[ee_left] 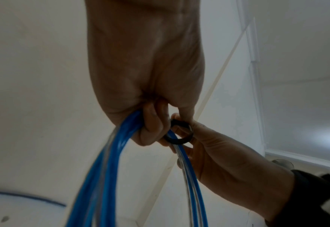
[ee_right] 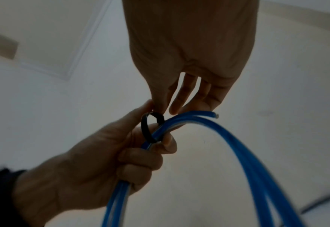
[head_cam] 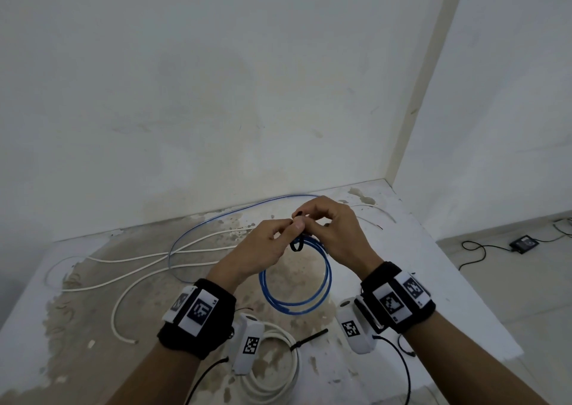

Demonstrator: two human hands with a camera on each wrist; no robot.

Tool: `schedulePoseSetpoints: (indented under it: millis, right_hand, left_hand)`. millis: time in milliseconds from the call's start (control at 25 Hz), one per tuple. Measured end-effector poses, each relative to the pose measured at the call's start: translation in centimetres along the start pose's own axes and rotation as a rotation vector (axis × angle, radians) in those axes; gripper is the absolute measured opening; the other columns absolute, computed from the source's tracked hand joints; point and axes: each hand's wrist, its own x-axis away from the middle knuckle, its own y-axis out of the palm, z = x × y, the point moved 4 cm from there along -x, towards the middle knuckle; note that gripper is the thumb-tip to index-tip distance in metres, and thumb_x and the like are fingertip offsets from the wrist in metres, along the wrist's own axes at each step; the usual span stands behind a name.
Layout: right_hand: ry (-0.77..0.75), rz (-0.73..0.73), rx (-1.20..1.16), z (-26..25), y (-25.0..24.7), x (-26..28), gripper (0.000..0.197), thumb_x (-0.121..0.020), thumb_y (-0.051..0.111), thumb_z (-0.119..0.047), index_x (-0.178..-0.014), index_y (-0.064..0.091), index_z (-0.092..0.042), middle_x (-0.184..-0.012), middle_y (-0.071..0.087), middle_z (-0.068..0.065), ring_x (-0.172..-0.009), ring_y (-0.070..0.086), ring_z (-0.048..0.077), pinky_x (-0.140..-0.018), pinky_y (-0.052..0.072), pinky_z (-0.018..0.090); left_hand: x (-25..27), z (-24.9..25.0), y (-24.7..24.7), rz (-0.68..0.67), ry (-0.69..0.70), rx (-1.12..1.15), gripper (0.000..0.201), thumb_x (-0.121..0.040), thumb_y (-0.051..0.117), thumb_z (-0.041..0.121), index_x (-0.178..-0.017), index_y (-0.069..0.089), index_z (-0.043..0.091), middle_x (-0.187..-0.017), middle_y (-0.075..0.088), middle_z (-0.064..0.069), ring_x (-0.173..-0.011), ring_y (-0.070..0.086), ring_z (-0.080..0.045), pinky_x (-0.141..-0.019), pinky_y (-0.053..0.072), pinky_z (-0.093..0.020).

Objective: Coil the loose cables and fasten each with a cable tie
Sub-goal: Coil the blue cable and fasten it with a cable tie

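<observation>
My left hand (head_cam: pixel 286 229) grips a blue cable coil (head_cam: pixel 294 293) at its top, and the loops hang down above the table. A black cable tie (head_cam: pixel 297 246) forms a small loose loop around the coil strands. My right hand (head_cam: pixel 306 216) pinches the tie's upper part between thumb and forefinger. In the left wrist view the curled fingers (ee_left: pixel 150 130) clasp the blue coil (ee_left: pixel 109 169) beside the tie loop (ee_left: pixel 179 133). In the right wrist view the tie (ee_right: pixel 149 129) circles the strands, and the cable's cut end (ee_right: pixel 214 114) sticks out.
A white cable coil (head_cam: pixel 275 370) fastened with a black tie (head_cam: pixel 309 338) lies on the stained table (head_cam: pixel 418 265) near me. Loose white cables (head_cam: pixel 130 268) and a thin blue cable (head_cam: pixel 216 216) sprawl at the back left. Walls close in behind and right; the table's edge drops off right.
</observation>
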Motion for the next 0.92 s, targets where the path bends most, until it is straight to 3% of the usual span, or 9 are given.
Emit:
schedulePoseSetpoints:
  millis: [80,160,280,360,440,520,640,760,920]
  right_hand:
    - [0.079,-0.041,-0.097,0.2,0.0,0.0,0.006,-0.092,0.069,-0.011,-0.087,0.072,-0.012,-0.087,0.074,0.001,-0.071,0.066,0.009,-0.058,0.047,0.015]
    - [0.139,-0.062,-0.173,0.2,-0.1,0.2,0.007,-0.093,0.068,-0.010,-0.086,0.071,-0.009,-0.087,0.073,0.002,-0.064,0.062,0.007,-0.051,0.045,0.019]
    - [0.142,-0.044,-0.230,-0.4,-0.3,0.0,0.006,-0.093,0.068,-0.010,-0.088,0.071,-0.007,-0.084,0.073,0.003,-0.064,0.061,0.009,-0.054,0.045,0.014]
    - [0.126,-0.003,-0.262,-0.8,-0.5,-0.3,0.007,-0.092,0.069,-0.009,-0.090,0.072,-0.003,-0.081,0.073,0.004,-0.067,0.065,0.009,-0.059,0.047,0.012]
    - [0.114,0.017,-0.244,-0.9,-0.6,-0.5,0.006,-0.091,0.070,-0.008,-0.090,0.072,-0.003,-0.085,0.074,0.007,-0.072,0.067,0.007,-0.063,0.048,0.012]
    - [0.147,0.012,-0.235,-0.9,-0.3,-0.4,0.004,-0.090,0.071,-0.008,-0.089,0.072,-0.005,-0.089,0.072,0.007,-0.067,0.063,0.004,-0.057,0.045,0.010]
    - [0.219,0.047,-0.254,-0.6,-0.6,-0.4,0.006,-0.090,0.072,-0.010,-0.091,0.072,-0.004,-0.093,0.072,0.005,-0.062,0.061,0.004,-0.050,0.041,0.013]
    - [0.237,0.141,-0.278,-0.9,-2.0,-1.5,0.005,-0.089,0.073,-0.014,-0.089,0.072,-0.009,-0.095,0.075,-0.004,-0.065,0.062,0.007,-0.047,0.036,0.029]
    - [0.223,0.201,-0.281,-1.3,-3.0,-2.0,0.005,-0.089,0.072,-0.015,-0.090,0.074,-0.011,-0.092,0.075,-0.007,-0.067,0.062,0.009,-0.048,0.040,0.028]
  left_hand:
    - [0.1,0.4,-0.2,-0.009,0.022,-0.065,0.037,-0.102,0.041,0.041,-0.108,0.071,0.020,-0.050,0.053,0.021,-0.044,0.042,-0.001,-0.051,0.032,-0.013]
    - [0.0,0.7,-0.2,-0.031,0.017,-0.059,0.033,-0.103,0.042,0.035,-0.105,0.072,0.020,-0.048,0.052,0.018,-0.045,0.043,-0.001,-0.051,0.032,-0.015]
    - [0.0,0.9,0.0,-0.017,0.019,0.094,0.042,-0.103,0.041,0.030,-0.075,0.072,0.035,-0.054,0.035,0.003,-0.048,0.027,-0.014,-0.050,0.024,-0.030]
    - [-0.1,1.0,0.0,0.047,0.013,0.140,0.049,-0.103,0.042,0.027,-0.063,0.068,0.038,-0.058,0.032,-0.002,-0.048,0.025,-0.015,-0.051,0.022,-0.031]
    - [-0.3,1.0,0.0,0.127,0.003,0.151,0.034,-0.101,0.046,0.027,-0.074,0.065,0.035,-0.058,0.039,0.001,-0.046,0.029,-0.014,-0.048,0.026,-0.028]
    - [-0.5,0.6,-0.2,0.197,-0.018,0.182,0.011,-0.099,0.051,0.029,-0.090,0.055,0.022,-0.058,0.047,0.008,-0.045,0.032,-0.013,-0.046,0.029,-0.027]
    - [-0.5,-0.2,0.1,0.205,-0.033,0.189,0.018,-0.098,0.051,0.025,-0.087,0.046,0.012,-0.058,0.049,0.006,-0.044,0.031,-0.014,-0.045,0.028,-0.027]
    - [0.1,-0.4,1.3,0.168,-0.075,0.262,0.019,-0.099,0.051,0.020,-0.088,0.045,0.005,-0.059,0.049,0.008,-0.043,0.027,-0.013,-0.045,0.026,-0.028]
    - [-0.2,0.5,2.4,0.116,-0.069,0.306,0.021,-0.099,0.050,0.016,-0.087,0.043,0.000,-0.065,0.043,-0.007,-0.046,0.023,-0.015,-0.046,0.021,-0.028]
